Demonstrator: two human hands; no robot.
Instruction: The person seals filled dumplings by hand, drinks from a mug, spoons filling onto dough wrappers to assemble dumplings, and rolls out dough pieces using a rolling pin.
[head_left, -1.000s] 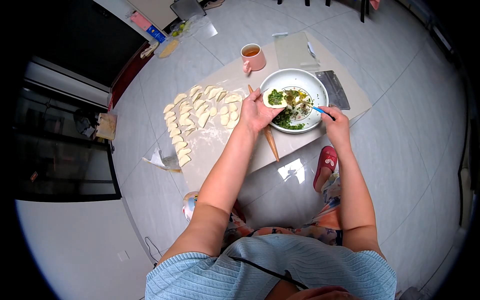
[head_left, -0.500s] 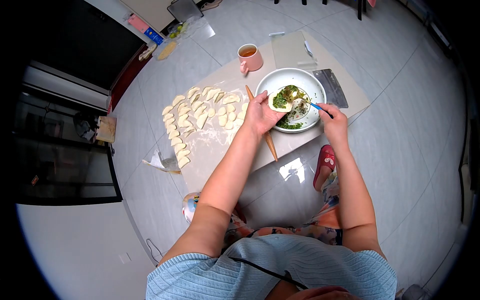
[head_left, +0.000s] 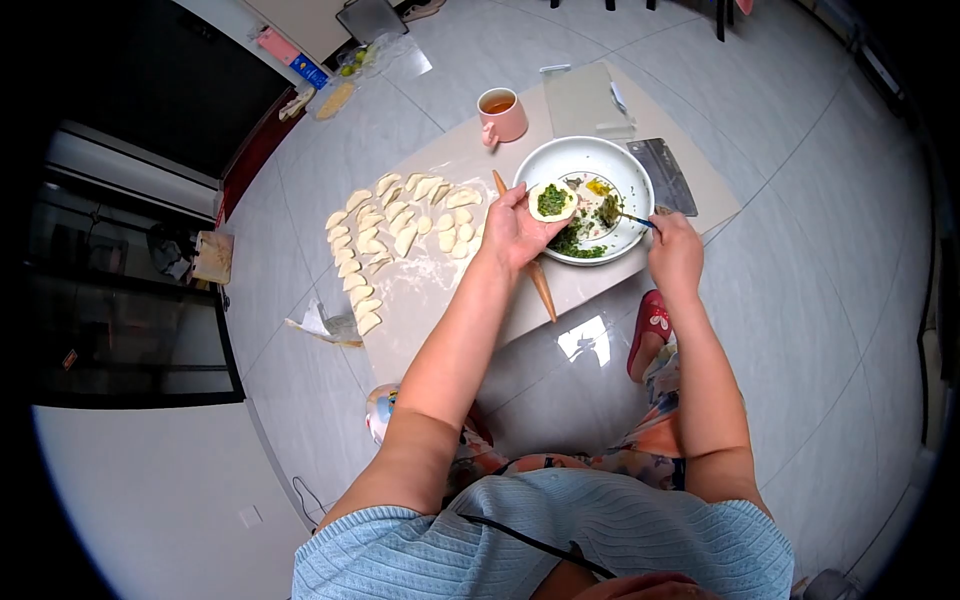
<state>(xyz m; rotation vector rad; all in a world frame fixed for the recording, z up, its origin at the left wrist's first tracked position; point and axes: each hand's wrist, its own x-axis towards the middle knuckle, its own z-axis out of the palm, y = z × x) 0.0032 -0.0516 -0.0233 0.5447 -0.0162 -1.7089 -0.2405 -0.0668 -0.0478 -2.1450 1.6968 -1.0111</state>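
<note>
On the fingers of my left hand [head_left: 520,232] rests a round dough wrapper [head_left: 552,202] with chopped green filling on it, over the left rim of a white bowl [head_left: 640,170]. My right hand [head_left: 676,243] is closed around the blue handle of a spoon [head_left: 637,220], whose end is inside the bowl. Green and yellow filling [head_left: 570,243] lies along the bottom of the bowl. Under my left hand a wooden rolling pin [head_left: 541,290] is partly hidden. Several folded dumplings [head_left: 368,243] stand in rows at the left, beside small dough pieces [head_left: 446,240].
A pink mug [head_left: 503,122] of brown liquid stands behind the bowl on the pale board [head_left: 430,320]. A clear lid [head_left: 585,100] and a dark flat scraper [head_left: 663,178] lie at the right. Bags and a pink box [head_left: 277,46] are on the floor.
The spoon has moved from the wrapper's filling back to the right, lower in the bowl. My left hand has shifted slightly left with the wrapper, and its filling is now in the middle.
</note>
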